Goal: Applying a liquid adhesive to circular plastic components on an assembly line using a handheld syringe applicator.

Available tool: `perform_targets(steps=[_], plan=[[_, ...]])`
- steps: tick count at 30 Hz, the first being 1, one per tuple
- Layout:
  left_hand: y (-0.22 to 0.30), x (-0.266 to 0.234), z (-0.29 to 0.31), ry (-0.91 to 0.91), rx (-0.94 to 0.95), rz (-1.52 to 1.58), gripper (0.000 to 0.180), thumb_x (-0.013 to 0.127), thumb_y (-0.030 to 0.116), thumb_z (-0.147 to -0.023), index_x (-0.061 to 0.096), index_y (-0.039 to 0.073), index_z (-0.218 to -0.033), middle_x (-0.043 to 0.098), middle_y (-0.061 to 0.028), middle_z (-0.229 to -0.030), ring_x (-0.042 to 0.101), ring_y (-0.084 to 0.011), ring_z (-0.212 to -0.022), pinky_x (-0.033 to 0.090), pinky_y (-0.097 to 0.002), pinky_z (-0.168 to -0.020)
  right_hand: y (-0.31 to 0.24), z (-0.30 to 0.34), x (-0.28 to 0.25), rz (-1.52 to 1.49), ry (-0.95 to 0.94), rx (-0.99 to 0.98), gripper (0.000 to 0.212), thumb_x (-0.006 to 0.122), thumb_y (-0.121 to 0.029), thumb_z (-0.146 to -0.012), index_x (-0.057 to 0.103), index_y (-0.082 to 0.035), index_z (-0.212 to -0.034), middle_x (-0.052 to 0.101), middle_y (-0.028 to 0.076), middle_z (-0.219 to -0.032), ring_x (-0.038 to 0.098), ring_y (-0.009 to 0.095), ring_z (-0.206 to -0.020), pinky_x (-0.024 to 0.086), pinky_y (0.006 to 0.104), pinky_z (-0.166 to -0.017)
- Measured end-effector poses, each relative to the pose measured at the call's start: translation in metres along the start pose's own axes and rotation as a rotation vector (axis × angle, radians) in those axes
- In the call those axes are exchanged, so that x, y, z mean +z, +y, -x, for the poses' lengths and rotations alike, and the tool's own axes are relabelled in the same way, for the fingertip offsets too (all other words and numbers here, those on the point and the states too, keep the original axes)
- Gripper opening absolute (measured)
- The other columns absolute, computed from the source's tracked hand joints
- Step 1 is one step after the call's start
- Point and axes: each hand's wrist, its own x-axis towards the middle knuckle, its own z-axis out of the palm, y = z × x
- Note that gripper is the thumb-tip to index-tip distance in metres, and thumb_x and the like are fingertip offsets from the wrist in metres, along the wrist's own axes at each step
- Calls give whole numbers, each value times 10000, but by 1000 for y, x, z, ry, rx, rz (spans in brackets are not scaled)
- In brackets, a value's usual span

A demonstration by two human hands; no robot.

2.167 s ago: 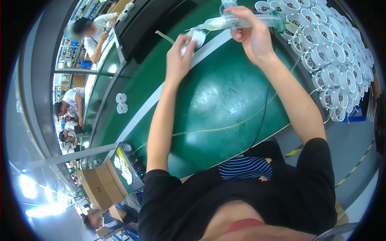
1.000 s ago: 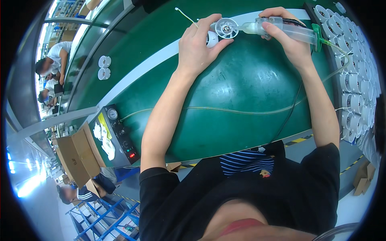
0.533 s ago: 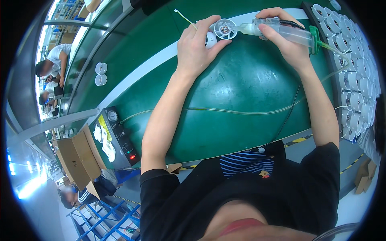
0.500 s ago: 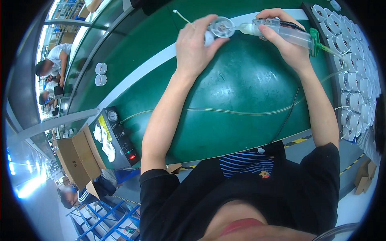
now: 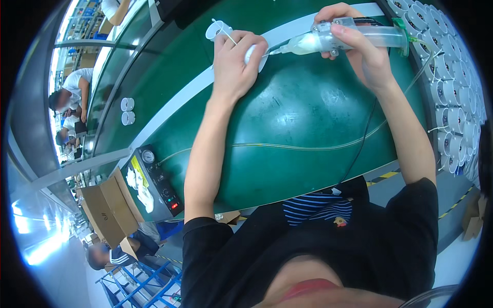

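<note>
My right hand [image 5: 362, 43] is wrapped round a clear dispensing syringe [image 5: 305, 43] filled with whitish material, with a green cap at its far right end. The syringe's narrow tip points left and meets the white round cup-shaped part beside my left fingers. My left hand [image 5: 237, 66] is closed over that white cup-shaped part [image 5: 263, 62], which is mostly hidden by the fingers. Just past my left fingertips is a second white cylindrical part [image 5: 217, 30], with a thin white wire sticking out. Whether my left hand touches it I cannot tell.
Rows of white cylindrical parts [image 5: 452, 92] fill a tray on the right. Two more white parts [image 5: 128, 112] stand at the left. A control box with a gauge [image 5: 154, 179] sits at the near left; its clear hose [image 5: 287, 147] crosses the green table. Co-workers are beyond, left.
Both hands have moved left and the syringe tip has shifted with them. The cup in my left hand has turned, its open face no longer showing. A second white part has come into sight.
</note>
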Motion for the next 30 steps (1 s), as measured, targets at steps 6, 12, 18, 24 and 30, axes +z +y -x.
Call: perform_targets(steps=[6, 12, 18, 24, 30], plan=[[2, -11, 4, -111, 7, 52, 583, 988, 329, -672, 683, 78, -1100, 678, -36, -995, 661, -174, -836, 547, -316, -689, -4, -5, -10, -56, 6, 100, 252, 694, -167, -930, 665, -9, -1124, 689, 62, -940, 651, 122, -840, 504, 261, -744], [7, -8, 4, -135, -122, 384, 574, 944, 93, -738, 652, 37, -1228, 624, -67, -1248, 677, -183, -1090, 614, -325, -922, -1, -2, -7, -37, -20, 147, 242, 710, -175, -936, 665, -11, -1108, 689, 66, -936, 655, 124, -798, 514, 259, -700], [2, -8, 4, -193, 20, 216, 624, 929, 65, -749, 678, 58, -1321, 564, -83, -1318, 661, -221, -1175, 613, -325, -964, 3, -1, -6, 181, -83, 124, 225, 736, -135, -943, 654, -9, -1111, 683, 48, -892, 648, 107, -748, 517, 248, -681], [2, -7, 5, -190, 21, 209, 625, 926, 72, -757, 683, 77, -1333, 561, -74, -1324, 659, -213, -1176, 606, -333, -978, -4, -2, 3, 177, -90, 168, 197, 732, -109, -960, 652, -15, -1114, 681, 36, -881, 647, 94, -745, 523, 249, -684], [3, -7, 5, -181, 33, 198, 624, 927, 89, -760, 687, 93, -1336, 570, -71, -1315, 663, -216, -1168, 608, -331, -967, 9, -1, 3, 234, -89, 146, 204, 750, -89, -945, 659, -12, -1111, 687, 37, -898, 651, 89, -759, 530, 251, -690]])
